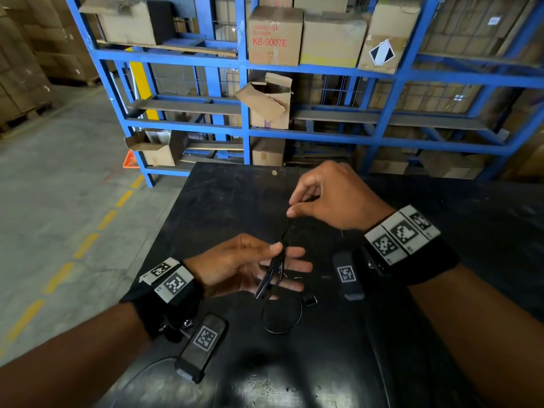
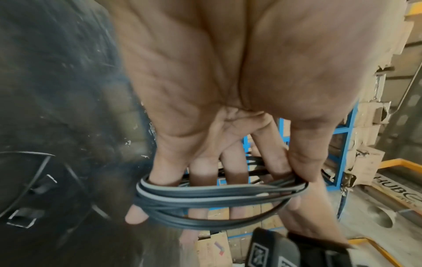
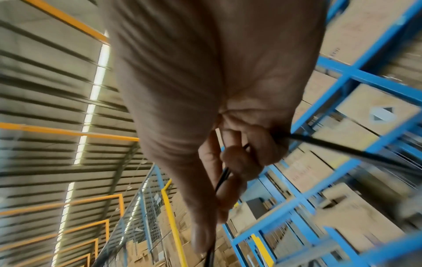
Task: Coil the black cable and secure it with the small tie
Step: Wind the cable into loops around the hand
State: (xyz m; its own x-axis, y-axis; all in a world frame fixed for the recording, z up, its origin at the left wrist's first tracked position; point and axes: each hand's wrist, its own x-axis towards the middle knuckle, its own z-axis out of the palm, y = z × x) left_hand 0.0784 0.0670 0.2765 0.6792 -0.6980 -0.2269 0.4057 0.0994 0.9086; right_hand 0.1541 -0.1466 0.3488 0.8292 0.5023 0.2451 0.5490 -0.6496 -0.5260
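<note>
Left hand (image 1: 250,265) is holding black cable (image 2: 210,196) coil wound around spread fingers, thumb pinching turns, above middle of bench (image 1: 441,216). Right hand (image 1: 332,198) is pinching free strand, pulling taut. Risk: thumb grip loosening, loops slipping off fingertips, coil springing open; tail on bench snagging.

left hand (image 1: 250,266): fingers spread, thumb pinching | right hand (image 1: 332,198): raised, fingers pinching

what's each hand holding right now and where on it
The left hand has the coiled loops of the black cable wrapped around its fingers, thumb pinning them. The right hand pinches the free strand leading up from the coil.
</note>
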